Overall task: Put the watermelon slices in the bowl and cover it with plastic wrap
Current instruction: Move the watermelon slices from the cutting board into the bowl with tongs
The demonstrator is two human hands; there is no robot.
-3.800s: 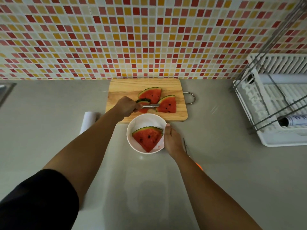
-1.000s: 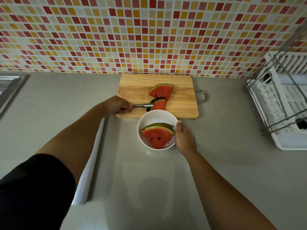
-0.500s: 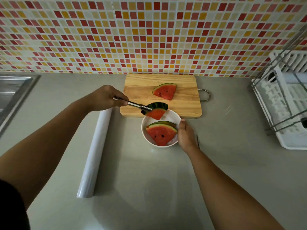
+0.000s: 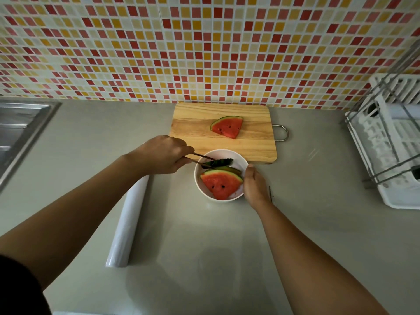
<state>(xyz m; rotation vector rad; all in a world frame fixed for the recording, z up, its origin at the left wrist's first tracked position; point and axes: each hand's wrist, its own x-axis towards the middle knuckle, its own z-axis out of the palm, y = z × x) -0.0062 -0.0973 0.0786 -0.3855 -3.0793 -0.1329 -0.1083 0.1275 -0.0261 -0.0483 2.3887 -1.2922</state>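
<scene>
While left hand [image 4: 164, 155] clamps tongs [image 4: 197, 159] on one slice [image 4: 220, 162] over the bowl [image 4: 223, 152], right hand [image 4: 255, 185] grips its rim. Last slice [image 4: 227, 127] lies beyond the tongs; wrap roll [image 4: 129, 214] untouched.

A home kitchen: red-and-yellow mosaic tiles [image 4: 204, 53] across the top, a steel sink [image 4: 20, 130] at the left edge, a white dish rack [image 4: 396, 197] at right, a wooden cutting board [image 4: 193, 126] on the counter [image 4: 204, 235].
</scene>
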